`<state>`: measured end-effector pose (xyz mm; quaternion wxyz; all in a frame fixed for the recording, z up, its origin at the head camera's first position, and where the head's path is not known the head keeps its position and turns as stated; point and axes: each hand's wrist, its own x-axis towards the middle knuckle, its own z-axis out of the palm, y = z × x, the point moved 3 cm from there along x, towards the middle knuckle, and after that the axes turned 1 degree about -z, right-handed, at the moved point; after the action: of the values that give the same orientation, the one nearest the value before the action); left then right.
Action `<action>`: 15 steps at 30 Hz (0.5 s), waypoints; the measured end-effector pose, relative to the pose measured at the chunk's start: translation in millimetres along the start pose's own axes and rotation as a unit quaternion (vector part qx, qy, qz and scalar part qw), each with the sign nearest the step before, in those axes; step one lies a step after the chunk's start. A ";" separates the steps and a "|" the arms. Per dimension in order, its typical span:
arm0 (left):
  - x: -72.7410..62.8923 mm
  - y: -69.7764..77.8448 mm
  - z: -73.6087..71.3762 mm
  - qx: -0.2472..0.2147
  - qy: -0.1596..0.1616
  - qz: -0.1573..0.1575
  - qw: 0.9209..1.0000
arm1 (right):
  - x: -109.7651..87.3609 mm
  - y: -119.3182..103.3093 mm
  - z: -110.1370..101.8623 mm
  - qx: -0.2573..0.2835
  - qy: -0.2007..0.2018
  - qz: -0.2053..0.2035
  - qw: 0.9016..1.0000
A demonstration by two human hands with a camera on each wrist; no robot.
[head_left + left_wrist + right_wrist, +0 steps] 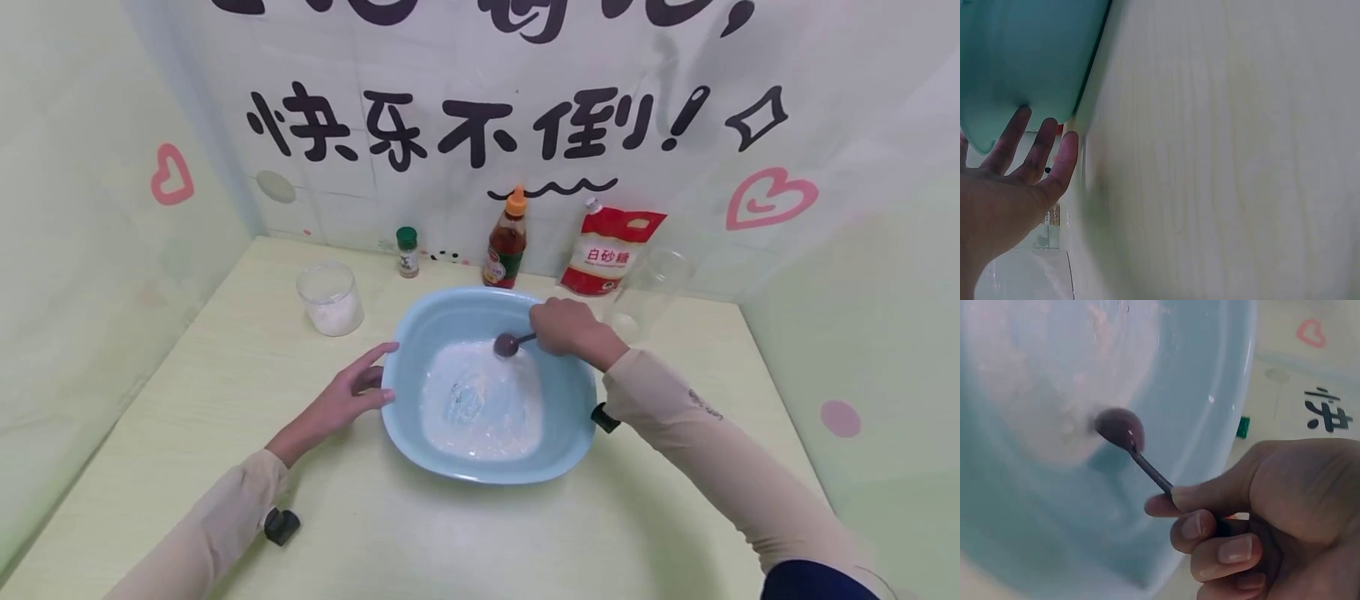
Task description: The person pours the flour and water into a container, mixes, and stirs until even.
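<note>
White mix (521, 417) lies patchy in the basin (491, 472), so stirring looks unfinished; the right hand (562, 327) curls round the spoon (506, 345), the left hand (351, 393), fingers spread, touches the basin

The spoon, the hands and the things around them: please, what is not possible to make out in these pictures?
- Far handle end of the dark spoon: right wrist view, hidden inside the right hand.
- One digit of the left hand: left wrist view, cut off by the left edge.
- Small print on the green-capped jar: head view, too small.
</note>
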<state>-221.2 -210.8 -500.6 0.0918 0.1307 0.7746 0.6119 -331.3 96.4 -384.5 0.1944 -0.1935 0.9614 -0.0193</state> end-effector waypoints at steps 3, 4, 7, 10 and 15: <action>0.3 0.5 0.7 -0.005 0.000 0.002 1.000 | 8.7 -16.8 4.2 -0.026 0.021 -0.029 0.999; 0.3 0.5 1.0 -0.007 0.000 0.001 1.000 | 11.1 -21.9 6.8 -0.033 0.028 -0.042 0.998; -0.2 0.6 2.1 -0.012 -0.001 -0.002 1.000 | 13.5 -37.0 16.0 -0.026 0.035 -0.078 0.996; -0.4 0.9 3.1 -0.015 0.000 0.000 1.000 | 10.1 -52.0 24.7 -0.022 0.033 -0.106 0.994; -0.3 2.1 3.6 -0.017 0.000 0.002 1.000 | -1.5 -71.4 33.8 -0.040 0.006 -0.154 0.987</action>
<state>-219.7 -207.1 -499.4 0.0929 0.1301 0.7639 0.6252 -291.1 32.2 -407.1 0.1757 -0.3471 0.9212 -0.0113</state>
